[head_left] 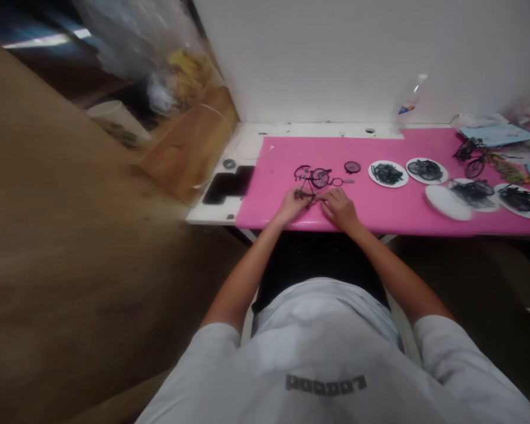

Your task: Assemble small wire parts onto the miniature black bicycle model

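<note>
Head view: thin dark frame at both hands, near edge of pink mat

Frame (pixel 308 189) is at the mat's (pixel 380 215) near edge, in L hand (pixel 292 206), fingers curled & gripping its lower part. R hand (pixel 340 207) has bent fingers right at the frame's R side; can't tell if they pinch a small pc or just steady it, too blurred.

Just beyond: spoked wheel (pixel 320 178), v. close to frame; can't tell if joined. Ring (pixel 337 182) lies to its R, loose wheel (pixel 352 167) farther R, then plate (pixel 373 176) w/ dark pcs.

Handling, judged by looks: prob. v. light, fairly stiff plastic or thin metal; not esp. slippery, but narrow bars could bend or snap if squeezed mid-span. Best hold: pinch at a thick junction where bars meet, w/ L fingers supporting from below; keep pressure off thin ends. Wheel prob. delicate too: take by rim, not spokes.
</note>
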`<control>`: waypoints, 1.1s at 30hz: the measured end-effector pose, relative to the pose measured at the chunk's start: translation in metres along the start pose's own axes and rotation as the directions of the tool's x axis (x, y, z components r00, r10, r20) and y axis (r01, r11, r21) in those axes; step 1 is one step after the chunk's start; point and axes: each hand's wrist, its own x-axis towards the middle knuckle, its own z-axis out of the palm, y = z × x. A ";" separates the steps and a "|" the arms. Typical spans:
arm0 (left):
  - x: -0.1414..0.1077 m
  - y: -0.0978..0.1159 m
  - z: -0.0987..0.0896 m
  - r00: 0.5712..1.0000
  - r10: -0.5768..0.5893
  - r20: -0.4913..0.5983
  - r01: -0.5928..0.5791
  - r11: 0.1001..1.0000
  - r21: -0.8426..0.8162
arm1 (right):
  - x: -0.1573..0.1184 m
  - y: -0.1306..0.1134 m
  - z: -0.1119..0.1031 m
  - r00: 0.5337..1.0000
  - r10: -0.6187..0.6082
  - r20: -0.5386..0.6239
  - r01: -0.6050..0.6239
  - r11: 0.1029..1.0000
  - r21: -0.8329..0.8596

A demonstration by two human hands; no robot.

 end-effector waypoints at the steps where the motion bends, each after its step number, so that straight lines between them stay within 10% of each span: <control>1: 0.000 0.000 0.000 1.000 0.003 0.000 -0.003 1.000 0.008 | 0.000 0.000 0.000 1.000 -0.008 -0.002 0.008 1.000 0.002; 33: 0.003 -0.006 0.000 0.996 0.084 0.032 -0.087 0.989 0.123 | -0.001 0.000 0.004 0.996 0.032 -0.084 -0.033 0.999 -0.011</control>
